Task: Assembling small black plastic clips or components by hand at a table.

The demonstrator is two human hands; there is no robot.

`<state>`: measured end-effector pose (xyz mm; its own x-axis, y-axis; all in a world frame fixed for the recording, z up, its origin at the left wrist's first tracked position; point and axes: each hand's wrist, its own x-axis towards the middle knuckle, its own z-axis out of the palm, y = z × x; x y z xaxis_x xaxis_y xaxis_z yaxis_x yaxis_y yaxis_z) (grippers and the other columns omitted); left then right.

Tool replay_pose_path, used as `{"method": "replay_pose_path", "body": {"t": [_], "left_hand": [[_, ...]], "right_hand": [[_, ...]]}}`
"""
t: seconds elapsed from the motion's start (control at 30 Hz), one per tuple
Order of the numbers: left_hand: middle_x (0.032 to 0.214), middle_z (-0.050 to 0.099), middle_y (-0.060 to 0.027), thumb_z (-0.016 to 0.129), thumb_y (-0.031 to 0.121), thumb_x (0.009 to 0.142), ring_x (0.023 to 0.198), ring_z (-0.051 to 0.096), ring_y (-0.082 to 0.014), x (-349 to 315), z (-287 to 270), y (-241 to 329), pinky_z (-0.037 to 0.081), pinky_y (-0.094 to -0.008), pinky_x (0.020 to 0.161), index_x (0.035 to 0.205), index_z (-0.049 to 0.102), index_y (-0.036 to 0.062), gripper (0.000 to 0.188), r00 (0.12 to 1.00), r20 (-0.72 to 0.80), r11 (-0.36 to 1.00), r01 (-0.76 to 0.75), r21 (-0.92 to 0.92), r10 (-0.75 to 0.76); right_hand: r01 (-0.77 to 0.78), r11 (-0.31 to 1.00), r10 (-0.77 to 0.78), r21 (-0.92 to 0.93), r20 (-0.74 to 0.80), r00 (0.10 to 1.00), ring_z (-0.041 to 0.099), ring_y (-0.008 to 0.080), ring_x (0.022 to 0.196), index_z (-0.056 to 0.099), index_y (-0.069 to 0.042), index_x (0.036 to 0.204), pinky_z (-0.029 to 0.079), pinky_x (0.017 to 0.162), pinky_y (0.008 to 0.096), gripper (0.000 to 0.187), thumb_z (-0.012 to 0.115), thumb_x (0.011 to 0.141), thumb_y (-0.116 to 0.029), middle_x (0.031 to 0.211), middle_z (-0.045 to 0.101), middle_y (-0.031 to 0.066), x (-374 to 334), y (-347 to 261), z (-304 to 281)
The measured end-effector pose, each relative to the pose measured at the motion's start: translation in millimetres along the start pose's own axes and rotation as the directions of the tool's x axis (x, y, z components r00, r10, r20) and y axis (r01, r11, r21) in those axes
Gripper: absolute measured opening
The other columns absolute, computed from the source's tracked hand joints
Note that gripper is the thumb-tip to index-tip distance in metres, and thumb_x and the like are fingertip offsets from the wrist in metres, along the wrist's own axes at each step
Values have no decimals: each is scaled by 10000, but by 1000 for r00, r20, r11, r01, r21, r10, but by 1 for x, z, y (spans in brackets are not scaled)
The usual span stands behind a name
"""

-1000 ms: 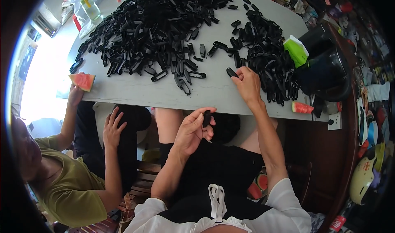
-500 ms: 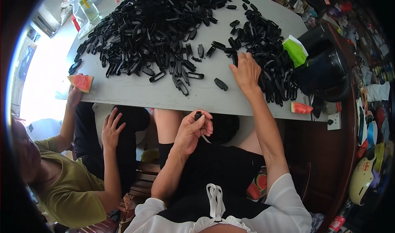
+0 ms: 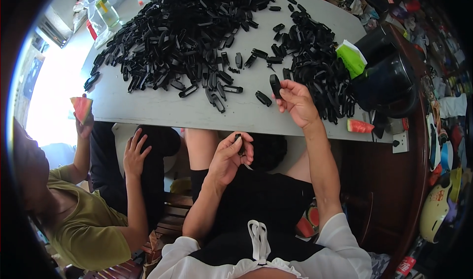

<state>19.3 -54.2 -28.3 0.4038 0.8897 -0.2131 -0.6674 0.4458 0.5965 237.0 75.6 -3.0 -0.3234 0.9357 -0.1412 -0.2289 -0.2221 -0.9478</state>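
My right hand (image 3: 300, 106) pinches an elongated black plastic casing (image 3: 275, 85) upright above the table, between thumb and fingers. A similar black casing (image 3: 263, 98) lies on the tabletop just left of it. In front of the table edge, over my lap, my left hand (image 3: 229, 156) is closed around a small black part (image 3: 238, 137); only its top shows, and a thin pale strip sticks out below the fingers. A large heap of black plastic frames (image 3: 172, 37) covers the table's far left and middle. A smaller heap of black casings (image 3: 320, 57) lies on the right.
A person at my left holds a watermelon slice (image 3: 82, 108). Another watermelon piece (image 3: 359, 126) lies by the table's right front edge (image 3: 276, 137). A dark kettle-like container (image 3: 389, 89) and a bright green packet (image 3: 351, 59) stand beside the right heap.
My right hand has drawn back from the right heap toward me, lifting a black casing. My left hand stays nearly in place. The person at left has tilted the watermelon slice upright.
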Motion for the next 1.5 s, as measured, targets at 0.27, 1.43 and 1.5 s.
{"method": "replay_pose_path", "body": {"t": [0.27,1.43,1.5], "left_hand": [[731,502,-51,400,345,983,605,476,-147,1,-2,2,381,-255,552,1061,515,15,358,996,94,990,16,-137,-3],[673,431,-47,278,350,1019,546,383,-123,8,-11,-13,301,-219,462,966,452,50,351,973,214,924,158,-347,-86],[671,431,-47,278,356,1019,550,384,-124,8,-11,-11,303,-220,467,961,456,50,359,975,206,934,148,-324,-83]], "right_hand": [[42,980,-54,197,57,997,545,132,657,567,-11,971,430,504,214,178,622,868,-145,796,603,49,-6,-3,9],[-220,960,225,175,-9,974,386,39,455,571,-1,808,281,374,187,97,660,811,-40,607,478,-24,-114,25,-5],[-216,957,215,-193,-27,976,426,30,509,575,-15,810,326,428,182,127,685,799,-76,642,504,-34,-122,30,-6]]}}
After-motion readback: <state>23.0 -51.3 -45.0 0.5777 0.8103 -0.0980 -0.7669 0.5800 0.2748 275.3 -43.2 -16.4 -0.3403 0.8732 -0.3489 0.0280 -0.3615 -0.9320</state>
